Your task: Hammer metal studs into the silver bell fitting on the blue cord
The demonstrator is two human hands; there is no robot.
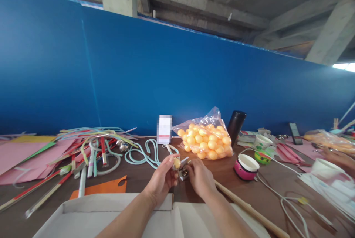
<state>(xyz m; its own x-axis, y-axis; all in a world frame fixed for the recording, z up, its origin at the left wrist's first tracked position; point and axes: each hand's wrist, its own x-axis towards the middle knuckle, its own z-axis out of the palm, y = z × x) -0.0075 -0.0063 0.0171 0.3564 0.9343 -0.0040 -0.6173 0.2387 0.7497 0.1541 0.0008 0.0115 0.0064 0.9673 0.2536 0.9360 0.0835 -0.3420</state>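
Observation:
Both of my hands meet above the table in the middle of the view. Between the thumb and fingers of my left hand point(163, 177) is a small pale-yellow round piece point(176, 162). My right hand point(202, 179) has its fingers closed at a cluster of small shiny silver pieces point(183, 173), whose exact kind is too small to tell. Just beyond the hands lies a clear plastic bag point(215, 114) of orange-yellow balls point(203, 145). A pale blue cord point(138, 158) curls beside it on the left.
An open white box point(91, 217) and a wooden stick point(249, 208) lie in front. At left are coloured papers point(22, 156), tubes and silver balls point(124, 147). Rightward stand a black bottle point(236, 125), a pink cup point(245, 171) and white cables point(283, 201). Another person's hand point(337, 160) shows far right.

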